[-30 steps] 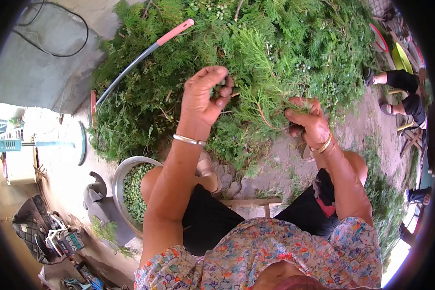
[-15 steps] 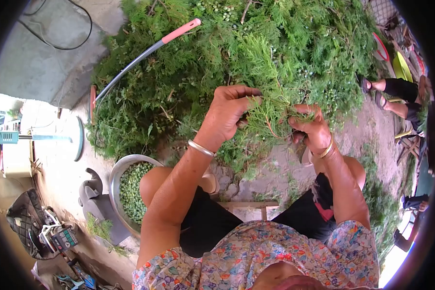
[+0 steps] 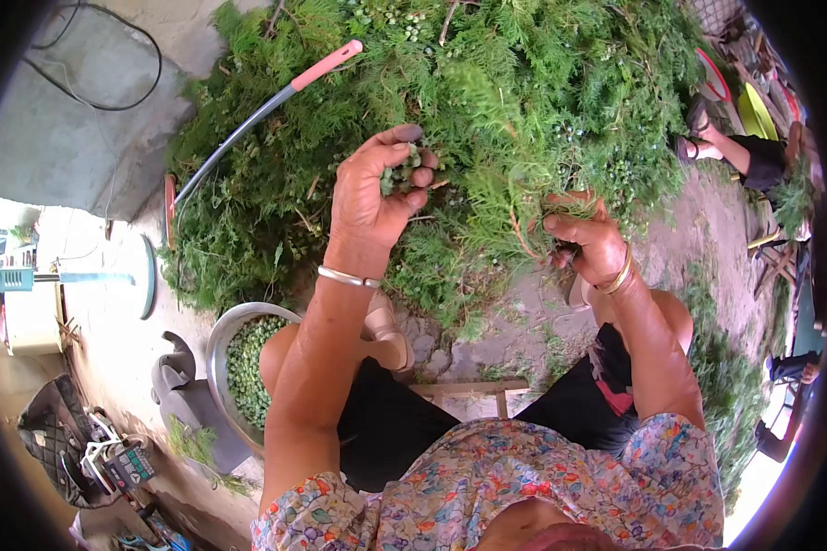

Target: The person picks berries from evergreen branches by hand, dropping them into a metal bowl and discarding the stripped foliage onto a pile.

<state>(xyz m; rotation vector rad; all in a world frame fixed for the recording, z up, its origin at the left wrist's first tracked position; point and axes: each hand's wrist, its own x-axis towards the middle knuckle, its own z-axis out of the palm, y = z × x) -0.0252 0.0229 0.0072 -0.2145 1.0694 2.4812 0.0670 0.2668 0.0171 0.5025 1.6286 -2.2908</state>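
My left hand (image 3: pixel 374 188), wearing a silver bangle, is curled palm-up around several small green cones (image 3: pixel 397 176). It hovers above the left part of a big heap of cut evergreen branches (image 3: pixel 276 193). Pinched in my right hand (image 3: pixel 590 241), which has a gold bangle, is a leafy evergreen sprig (image 3: pixel 504 207) that points up and to the left. Part of the sprig's stem is hidden by the right fingers. By my left knee stands a metal basin (image 3: pixel 216 354) holding many green cones (image 3: pixel 251 367).
A long tool with a pink handle (image 3: pixel 329 64) lies across the heap. A grey stool-like object (image 3: pixel 198 404) stands left of the basin, and a fan (image 3: pixel 145 275) farther off. Other people's legs (image 3: pixel 740 151) show at the right edge.
My left hand has moved left, away from the sprig, and its palm has turned up, showing cones in it. My right hand stays nearly in place, still gripping the sprig.
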